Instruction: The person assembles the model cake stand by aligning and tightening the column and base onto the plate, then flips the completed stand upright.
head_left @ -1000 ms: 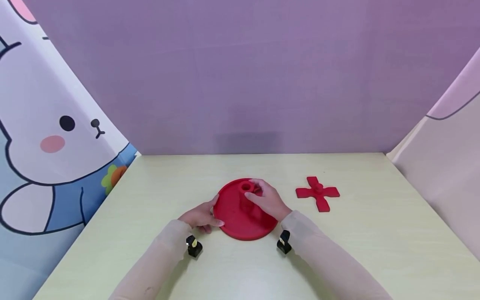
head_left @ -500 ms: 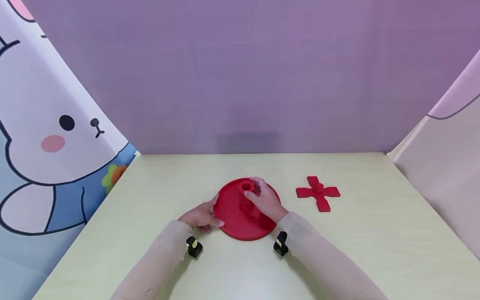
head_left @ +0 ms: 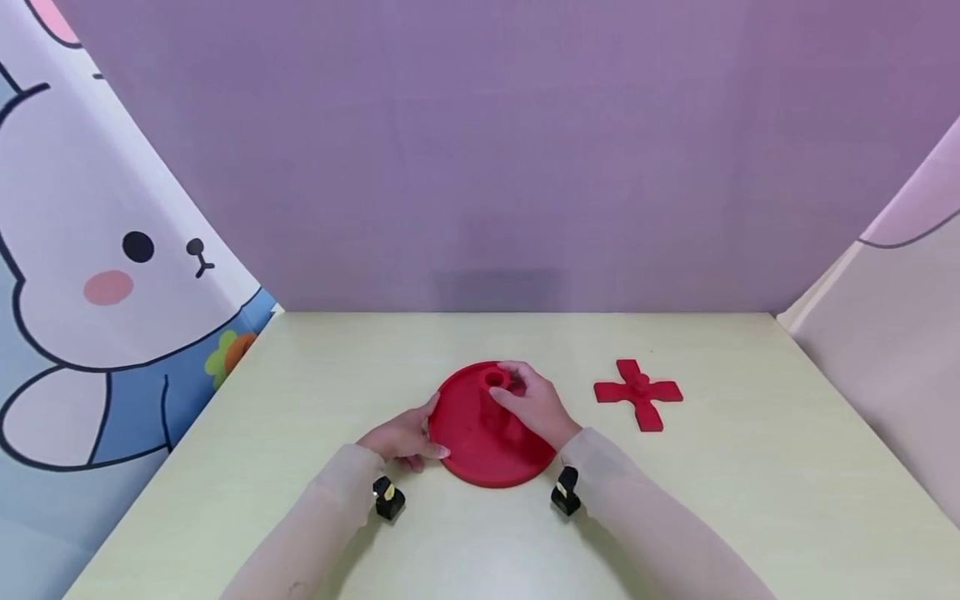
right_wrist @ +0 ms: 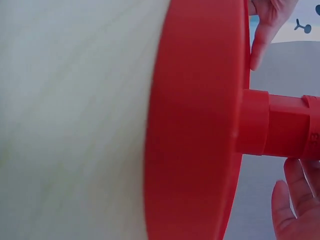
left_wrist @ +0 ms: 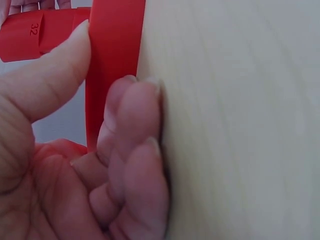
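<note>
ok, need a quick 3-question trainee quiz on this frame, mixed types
1. True or false: the left hand holds the rim of the red disc.
2. What does the right hand grip? A) the red cross piece B) the red tube standing on the disc C) the table edge
3. Fill in: the cross piece lies on the table to the ___ of the disc, apart from it.

Key: 1 true; 2 B; 3 right.

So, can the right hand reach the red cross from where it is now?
Probably yes: the cross lies alone on the table, right of the right hand, with nothing between them.
</note>
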The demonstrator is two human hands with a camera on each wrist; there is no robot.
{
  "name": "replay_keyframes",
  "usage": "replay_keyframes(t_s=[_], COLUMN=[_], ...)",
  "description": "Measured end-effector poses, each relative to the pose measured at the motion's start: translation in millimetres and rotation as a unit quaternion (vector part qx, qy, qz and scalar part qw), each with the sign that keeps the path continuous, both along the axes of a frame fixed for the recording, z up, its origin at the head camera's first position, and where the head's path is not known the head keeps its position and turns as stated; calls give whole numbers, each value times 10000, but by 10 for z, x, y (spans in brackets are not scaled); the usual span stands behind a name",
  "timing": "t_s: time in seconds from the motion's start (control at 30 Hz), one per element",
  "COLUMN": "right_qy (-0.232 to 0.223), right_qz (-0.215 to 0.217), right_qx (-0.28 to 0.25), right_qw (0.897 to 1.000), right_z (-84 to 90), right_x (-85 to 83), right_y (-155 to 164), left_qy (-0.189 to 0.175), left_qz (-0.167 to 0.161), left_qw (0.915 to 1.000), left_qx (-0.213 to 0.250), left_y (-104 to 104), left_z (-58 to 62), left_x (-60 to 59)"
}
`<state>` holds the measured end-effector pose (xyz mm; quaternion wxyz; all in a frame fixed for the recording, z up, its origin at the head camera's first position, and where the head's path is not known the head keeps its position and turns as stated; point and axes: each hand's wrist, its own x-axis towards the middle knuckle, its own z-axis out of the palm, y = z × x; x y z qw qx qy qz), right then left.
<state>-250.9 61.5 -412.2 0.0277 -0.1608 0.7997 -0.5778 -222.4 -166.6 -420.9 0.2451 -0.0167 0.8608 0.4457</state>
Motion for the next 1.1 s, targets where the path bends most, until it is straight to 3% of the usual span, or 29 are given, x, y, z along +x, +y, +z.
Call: replay_keyframes(t_s=[0.27,0.63,0.93,1.1], right_qy=[-126,-139,-2,28], right_qz=[-262,102,-149,-8], right_qx=[238,302,471,702], right_qw=[9993,9994,9988,9975], right_z=[68,33,94,118], right_x=[-5,-25,-18,1], right_y=[-19,-2,-3,6], left_qy=[-56,-53,-107,-149], left_qz=[-8,-1,41,87], left_qw=[10000,10000,9999,9998], left_qx=[-35,-28,-69,-131], left_y=[9,13,25,25], left_z=[21,24,77,55], left_x=[1,4,-15,8])
